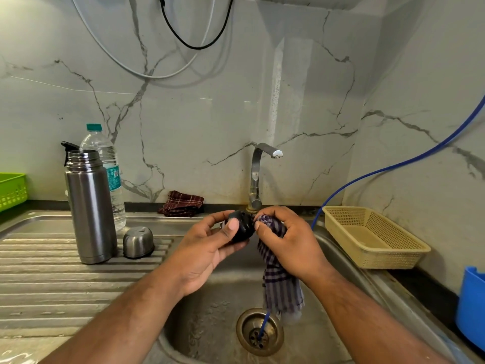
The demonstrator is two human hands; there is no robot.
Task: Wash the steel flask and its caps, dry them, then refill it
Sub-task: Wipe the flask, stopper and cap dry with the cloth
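The steel flask (90,206) stands uncapped and upright on the ribbed drainboard (39,271). Its steel cup cap (138,242) sits upside down just to the right of it. Above the sink, my left hand (207,248) grips the black inner stopper cap (242,227). My right hand (286,240) holds a purple checked cloth (280,285) bunched against the stopper, and the cloth's tail hangs down toward the drain. A clear plastic water bottle (107,166) with a green cap stands behind the flask.
The steel tap (258,174) rises behind my hands, no water running. A maroon cloth (181,203) lies by the wall. A beige basket (372,236) sits right of the sink, a blue container (471,308) at far right, a green basket (11,189) far left. A blue hose (393,166) runs into the drain (259,331).
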